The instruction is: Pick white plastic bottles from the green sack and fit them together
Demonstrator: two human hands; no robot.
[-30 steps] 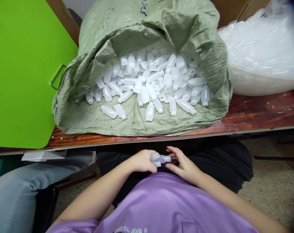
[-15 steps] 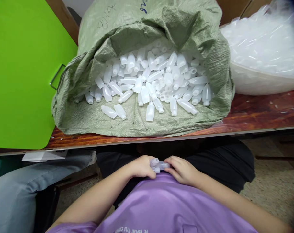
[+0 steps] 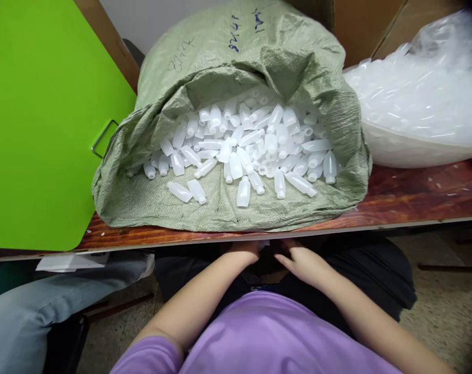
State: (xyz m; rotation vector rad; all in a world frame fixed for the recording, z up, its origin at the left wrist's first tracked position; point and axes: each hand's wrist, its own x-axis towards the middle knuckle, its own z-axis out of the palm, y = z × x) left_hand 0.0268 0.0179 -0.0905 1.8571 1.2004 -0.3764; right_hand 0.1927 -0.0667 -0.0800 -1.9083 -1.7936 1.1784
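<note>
My left hand (image 3: 243,253) and my right hand (image 3: 303,262) reach forward over my lap, just below the front edge of the wooden table (image 3: 407,195). The fingertips of both disappear under that edge, so what they hold is hidden. A small white sliver shows between them at the table edge. Above the hands, a green woven sack (image 3: 236,57) lies open on the table. Several small white plastic bottles (image 3: 244,148) spill from its mouth.
A bright green board (image 3: 37,119) with a metal clip lies at the left of the table. A clear plastic bag of transparent pieces (image 3: 419,98) sits at the right. Another person's leg in jeans (image 3: 44,306) is at my left.
Both hands moved forward from my lap to under the table edge, and the small bottles they held went out of sight. The camera tilted, so the sack sits lower in view.
</note>
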